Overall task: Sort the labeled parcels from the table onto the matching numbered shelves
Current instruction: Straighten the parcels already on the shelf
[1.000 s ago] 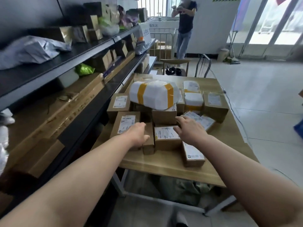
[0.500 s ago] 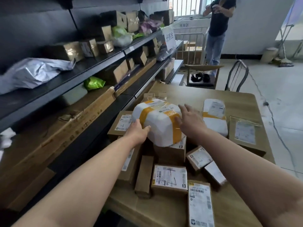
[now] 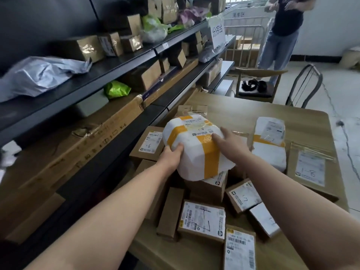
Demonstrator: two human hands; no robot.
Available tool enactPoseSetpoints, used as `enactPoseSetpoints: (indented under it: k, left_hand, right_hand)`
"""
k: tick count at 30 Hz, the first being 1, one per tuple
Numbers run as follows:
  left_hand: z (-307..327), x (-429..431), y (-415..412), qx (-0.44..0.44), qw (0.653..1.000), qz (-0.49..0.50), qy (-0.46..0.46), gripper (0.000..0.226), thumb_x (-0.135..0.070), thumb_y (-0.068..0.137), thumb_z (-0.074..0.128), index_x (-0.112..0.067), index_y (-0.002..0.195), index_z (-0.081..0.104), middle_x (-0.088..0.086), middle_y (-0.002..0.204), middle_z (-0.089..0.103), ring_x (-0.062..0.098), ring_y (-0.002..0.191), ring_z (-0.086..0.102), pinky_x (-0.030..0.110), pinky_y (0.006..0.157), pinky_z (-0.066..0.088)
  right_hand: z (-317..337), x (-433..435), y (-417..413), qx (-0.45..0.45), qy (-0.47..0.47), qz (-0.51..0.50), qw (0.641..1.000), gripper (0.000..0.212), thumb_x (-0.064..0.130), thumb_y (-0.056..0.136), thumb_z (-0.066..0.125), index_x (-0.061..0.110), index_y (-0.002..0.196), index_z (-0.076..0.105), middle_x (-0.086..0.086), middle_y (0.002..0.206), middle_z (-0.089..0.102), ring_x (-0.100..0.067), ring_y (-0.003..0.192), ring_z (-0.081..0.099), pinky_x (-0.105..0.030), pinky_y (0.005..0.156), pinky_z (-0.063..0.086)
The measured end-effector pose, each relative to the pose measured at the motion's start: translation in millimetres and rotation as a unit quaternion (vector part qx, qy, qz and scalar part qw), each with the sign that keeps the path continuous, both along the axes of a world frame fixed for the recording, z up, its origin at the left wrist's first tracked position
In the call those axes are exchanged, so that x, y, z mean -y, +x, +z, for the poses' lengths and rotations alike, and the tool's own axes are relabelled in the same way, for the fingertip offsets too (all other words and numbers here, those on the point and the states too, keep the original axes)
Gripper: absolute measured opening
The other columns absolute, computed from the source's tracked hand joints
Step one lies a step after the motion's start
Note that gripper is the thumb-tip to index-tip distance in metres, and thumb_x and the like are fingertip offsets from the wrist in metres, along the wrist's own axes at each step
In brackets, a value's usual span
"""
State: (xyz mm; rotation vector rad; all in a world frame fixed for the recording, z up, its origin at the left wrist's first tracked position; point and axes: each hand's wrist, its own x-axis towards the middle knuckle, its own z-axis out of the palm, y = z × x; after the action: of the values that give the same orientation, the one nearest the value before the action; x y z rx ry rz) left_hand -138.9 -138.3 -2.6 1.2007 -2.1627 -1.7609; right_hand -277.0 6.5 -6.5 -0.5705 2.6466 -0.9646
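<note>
Left hand [image 3: 171, 155] pinches and right hand [image 3: 232, 147] presses spread-fingered on the yellow-taped parcel [image 3: 196, 160], perhaps marked 3-1; its slick wrap could slip.

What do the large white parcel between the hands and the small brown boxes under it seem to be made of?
White parcel: probably soft plastic film or foam wrap, matte and creased, bound with glossy yellow tape. Small brown boxes: cardboard, matte, with folded edges and white paper labels stuck on.
</note>
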Motion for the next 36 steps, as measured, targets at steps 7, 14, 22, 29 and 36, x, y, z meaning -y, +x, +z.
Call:
enactPoseSetpoints:
  k: [7,14,22,29,36]
  left_hand:
    - [-1.4,-7.2,9.0,-0.083,0.993,0.054,0.061,0.061,-0.051,0.093,0.052,-0.020,0.143,0.037,0.006,0.132,0.057,0.026,0.117,0.056,0.050,0.103,0.043]
    - [9.5,9.2,78.2,-0.112,0.987,0.111,0.001,0.056,-0.049,0.094,0.053,-0.026,0.143,0.037,-0.004,0.126,0.059,0.016,0.110,0.057,0.037,0.095,0.047]
    - [15.4,16.2,220.8,-0.109,0.963,0.247,-0.017,0.038,-0.047,0.093,0.055,-0.037,0.125,0.037,-0.019,0.100,0.056,0.001,0.090,0.055,0.020,0.071,0.044]
    - [15.3,-18.7,379.6,-0.120,0.920,0.372,-0.010,0.040,-0.044,0.094,0.055,-0.030,0.129,0.043,-0.011,0.112,0.060,0.007,0.097,0.058,0.024,0.074,0.043]
    - [4.5,-93.6,545.8,-0.097,0.880,0.464,-0.017,0.046,-0.039,0.094,0.055,-0.021,0.135,0.044,-0.006,0.118,0.060,0.012,0.100,0.059,0.027,0.075,0.048]
  right_hand:
    - [2.9,-7.5,14.6,-0.029,-0.084,0.026,0.996,0.064,0.063,0.083,0.054,0.036,0.139,0.038,-0.002,0.138,0.046,-0.024,0.119,0.048,-0.043,0.091,0.044]
    - [7.9,16.4,76.1,-0.017,-0.131,0.117,0.984,0.068,0.061,0.087,0.050,0.034,0.145,0.025,0.000,0.147,0.036,-0.024,0.125,0.045,-0.047,0.098,0.043]
    - [11.3,54.3,200.6,-0.004,-0.113,0.244,0.963,0.070,0.063,0.090,0.041,0.039,0.149,0.011,0.003,0.157,0.019,-0.027,0.140,0.027,-0.058,0.108,0.031]
    - [9.9,68.2,337.5,-0.001,-0.077,0.368,0.926,0.072,0.068,0.087,0.037,0.041,0.147,0.007,0.002,0.157,0.017,-0.028,0.139,0.029,-0.057,0.106,0.034]
    - [-0.9,27.8,498.6,0.028,-0.065,0.464,0.883,0.073,0.061,0.089,0.040,0.036,0.149,0.008,0.002,0.157,0.016,-0.029,0.139,0.024,-0.057,0.107,0.031]
